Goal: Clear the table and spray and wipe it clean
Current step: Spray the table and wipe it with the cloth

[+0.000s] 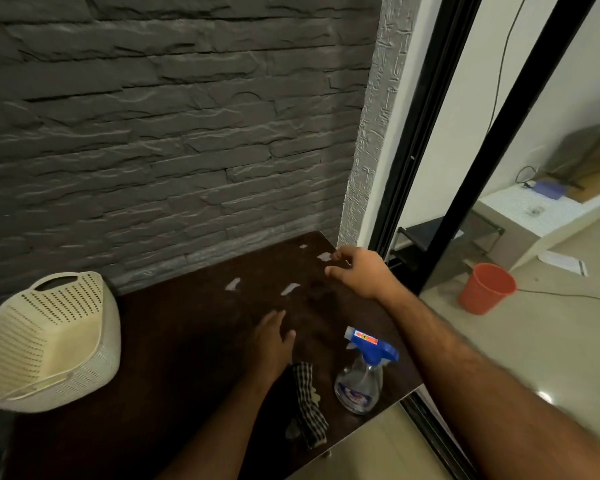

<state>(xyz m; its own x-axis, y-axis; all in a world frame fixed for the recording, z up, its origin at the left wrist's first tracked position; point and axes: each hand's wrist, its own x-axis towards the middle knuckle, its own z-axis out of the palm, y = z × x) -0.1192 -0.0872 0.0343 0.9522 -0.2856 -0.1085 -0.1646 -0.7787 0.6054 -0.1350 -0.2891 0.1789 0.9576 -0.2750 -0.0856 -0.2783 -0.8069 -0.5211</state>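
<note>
paper scrap [324, 257] just beside right hand [362, 271] fingers [340, 252], on table [187, 341]

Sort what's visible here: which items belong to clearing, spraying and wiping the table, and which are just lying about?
Belongs to the job:
table
paper scraps
basket
spray bottle
checked cloth
right hand, reaching at the far scraps
left hand, open over the table

Just lying about:
orange bucket on the floor
cable
black shelf beyond the door frame
</note>
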